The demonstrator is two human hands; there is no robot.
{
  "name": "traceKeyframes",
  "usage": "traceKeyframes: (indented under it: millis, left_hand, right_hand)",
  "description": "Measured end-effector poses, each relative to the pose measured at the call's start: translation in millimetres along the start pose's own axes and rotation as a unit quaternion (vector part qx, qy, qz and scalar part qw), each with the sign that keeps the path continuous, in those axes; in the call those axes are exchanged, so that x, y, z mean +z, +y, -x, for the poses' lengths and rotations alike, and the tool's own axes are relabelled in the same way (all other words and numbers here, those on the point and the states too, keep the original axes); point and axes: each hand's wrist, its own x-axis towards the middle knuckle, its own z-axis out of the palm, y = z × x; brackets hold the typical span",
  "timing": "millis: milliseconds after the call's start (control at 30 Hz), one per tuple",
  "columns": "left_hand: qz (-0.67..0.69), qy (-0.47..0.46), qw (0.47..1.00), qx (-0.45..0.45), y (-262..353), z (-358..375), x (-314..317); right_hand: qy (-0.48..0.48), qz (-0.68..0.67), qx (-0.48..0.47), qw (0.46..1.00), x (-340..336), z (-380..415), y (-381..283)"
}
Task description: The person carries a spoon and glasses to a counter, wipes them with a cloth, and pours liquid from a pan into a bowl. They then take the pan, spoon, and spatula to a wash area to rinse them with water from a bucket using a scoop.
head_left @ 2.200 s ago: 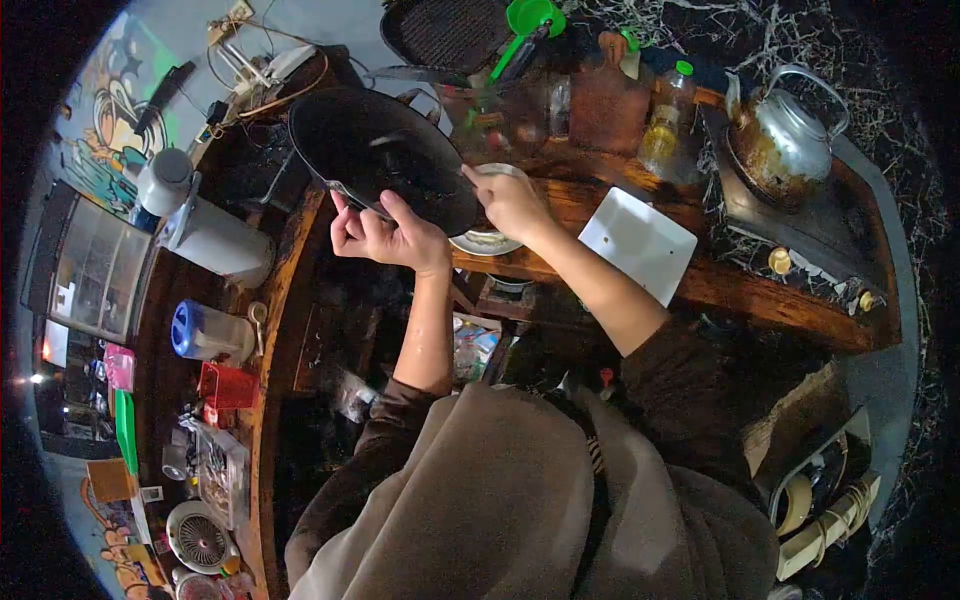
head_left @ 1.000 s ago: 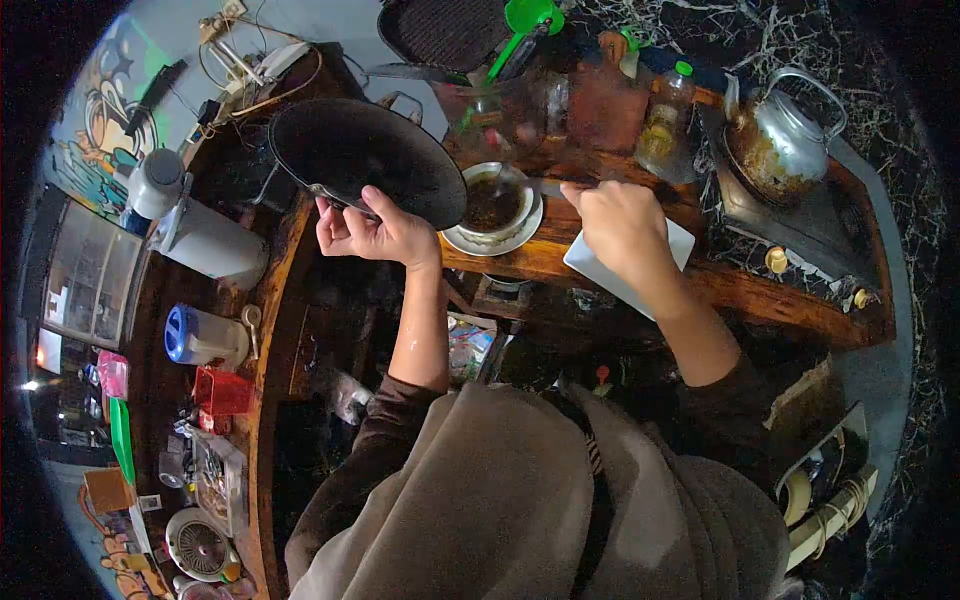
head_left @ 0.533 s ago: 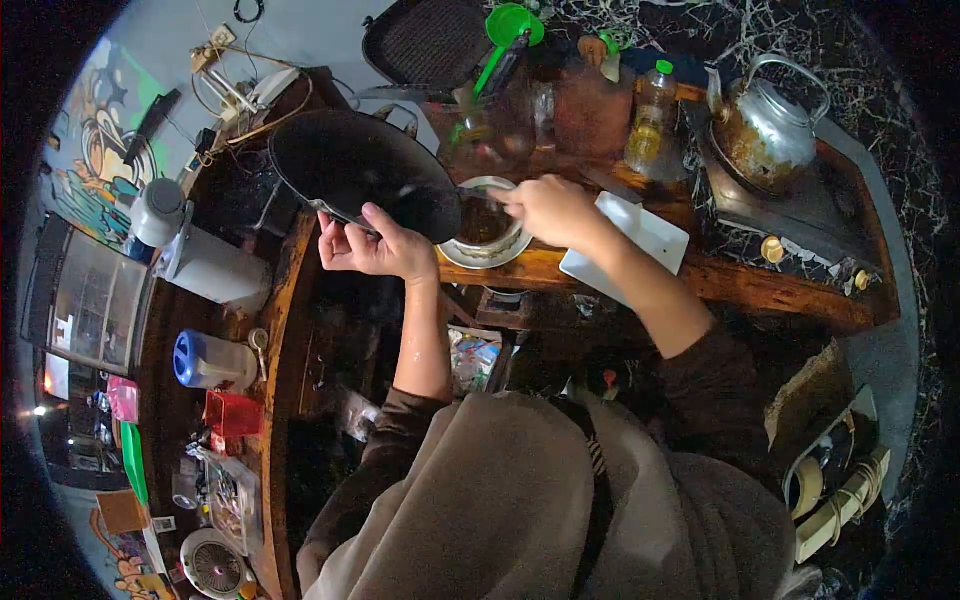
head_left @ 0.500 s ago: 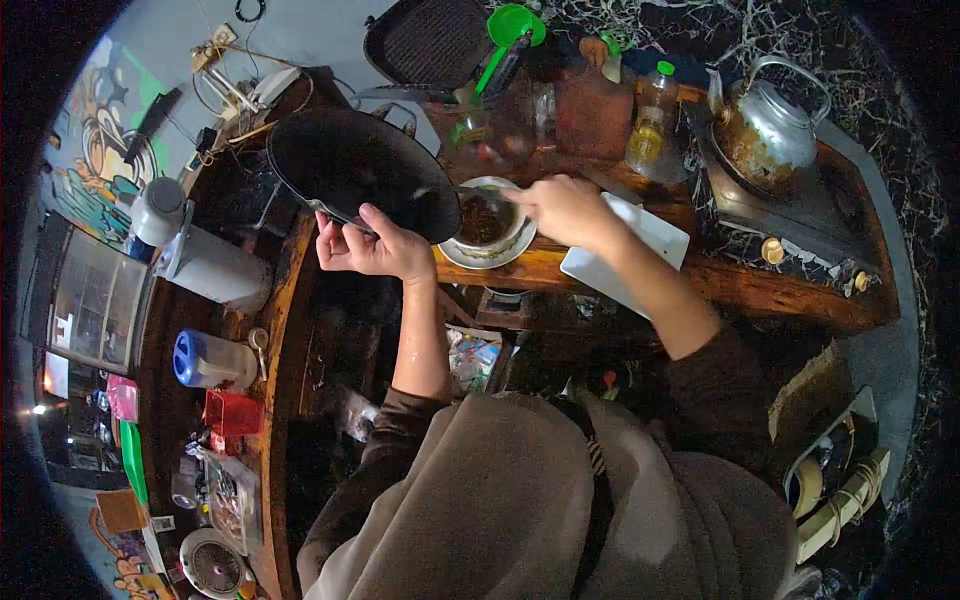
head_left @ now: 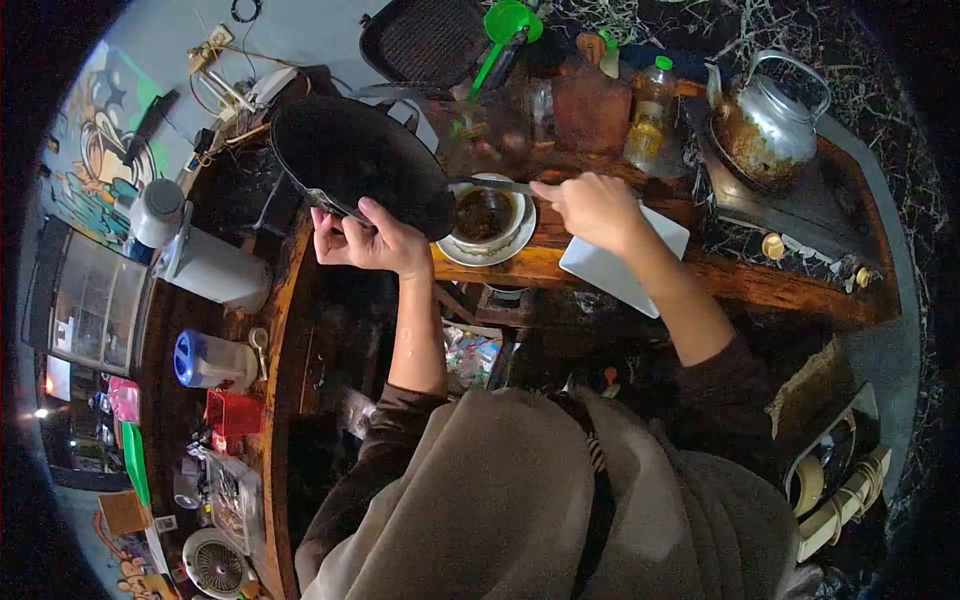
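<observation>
My left hand (head_left: 375, 240) grips the near edge of a black pan (head_left: 360, 165), which is tilted beside a bowl. My right hand (head_left: 598, 212) is closed around the handle of a utensil (head_left: 500, 185), whose far end reaches the pan's right rim above the bowl. Dark brown contents (head_left: 485, 214) fill part of the white bowl (head_left: 513, 232), which stands on a white plate (head_left: 470, 257). Under my right forearm lies a white rectangular tray (head_left: 612, 272).
On the counter's right stands a kettle (head_left: 770, 130) on a stove (head_left: 735, 190). Behind the bowl are an oil bottle (head_left: 650, 125), a cutting board (head_left: 590, 112) and a grill pan (head_left: 420, 45). A jug (head_left: 215, 360) and red basket (head_left: 236, 412) stand left.
My right hand has moved slightly right, and the utensil now shows clearly between it and the pan. The pan has shifted slightly left, still in my left hand.
</observation>
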Motion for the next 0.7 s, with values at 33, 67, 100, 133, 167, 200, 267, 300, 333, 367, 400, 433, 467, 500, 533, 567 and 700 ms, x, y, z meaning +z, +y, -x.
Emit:
traceKeyframes:
  millis: [33, 67, 100, 133, 167, 200, 267, 300, 333, 367, 400, 433, 467, 500, 533, 567, 700]
  left_hand:
    - [0.012, 0.008, 1.000, -0.008, -1.8, -0.3, -0.1]
    - [0.009, 0.010, 1.000, -0.008, -2.9, -0.3, -2.0]
    - [0.003, -0.004, 1.000, -0.007, -3.5, 0.1, -4.9]
    - [-0.002, -0.019, 1.000, -0.006, -4.2, 1.0, -7.2]
    - [-0.004, -0.019, 1.000, -0.007, -5.6, 2.6, -8.3]
    - [-0.001, -0.021, 1.000, -0.014, -6.3, 4.0, -9.0]
    - [0.003, -0.023, 1.000, -0.021, -5.4, 4.9, -8.8]
    - [-0.001, -0.024, 1.000, -0.012, -1.5, 3.7, -8.1]
    - [-0.006, -0.026, 1.000, -0.004, 1.4, 3.3, -7.7]
    - [-0.005, -0.027, 1.000, -0.002, 2.5, 3.7, -7.4]
    - [0.000, -0.032, 0.999, 0.018, 3.6, 4.2, -7.0]
    - [0.005, -0.038, 0.999, 0.037, 4.3, 4.6, -7.4]
    - [0.005, -0.040, 0.998, 0.038, 4.3, 4.9, -8.5]
    - [-0.009, -0.044, 0.997, 0.056, 4.1, 5.3, -9.9]
    - [-0.024, -0.047, 0.996, 0.073, 4.2, 5.7, -11.0]
    - [-0.024, -0.048, 0.996, 0.073, 5.0, 5.9, -11.9]
    - [-0.034, -0.037, 0.996, 0.073, 5.1, 3.6, -14.5]
  right_hand:
    - [-0.006, 0.001, 0.008, 1.000, -6.1, 3.8, 3.1]
    - [-0.007, 0.002, 0.005, 1.000, -10.9, 6.1, 7.5]
    - [0.002, 0.015, 0.013, 1.000, -14.9, 8.9, 12.3]
    - [0.011, 0.028, 0.021, 0.999, -16.4, 10.2, 15.0]
    - [0.003, 0.050, 0.033, 0.998, -13.0, 6.0, 17.8]
    - [0.001, 0.049, 0.033, 0.998, -10.0, 5.1, 16.1]
    - [0.036, 0.058, 0.033, 0.997, -4.9, 1.1, 9.6]
    - [0.037, 0.057, 0.034, 0.997, 1.8, -1.2, 8.0]
    - [0.062, 0.044, 0.026, 0.997, 10.4, -3.9, 6.6]
    - [0.088, 0.030, 0.018, 0.996, 15.6, -6.0, 5.0]
    - [0.089, 0.028, 0.019, 0.995, 15.9, -6.9, 2.3]
    - [0.102, 0.023, 0.015, 0.994, 16.3, -7.1, -0.5]
    - [0.115, 0.018, 0.011, 0.993, 16.5, -7.0, -2.8]
    - [0.115, 0.017, 0.012, 0.993, 16.0, -6.8, -4.7]
    - [0.111, 0.016, 0.013, 0.994, 14.4, -6.7, -6.4]
    - [0.107, 0.015, 0.013, 0.994, 12.7, -6.6, -7.6]
    - [0.106, 0.020, 0.017, 0.994, 7.1, -4.9, -12.6]
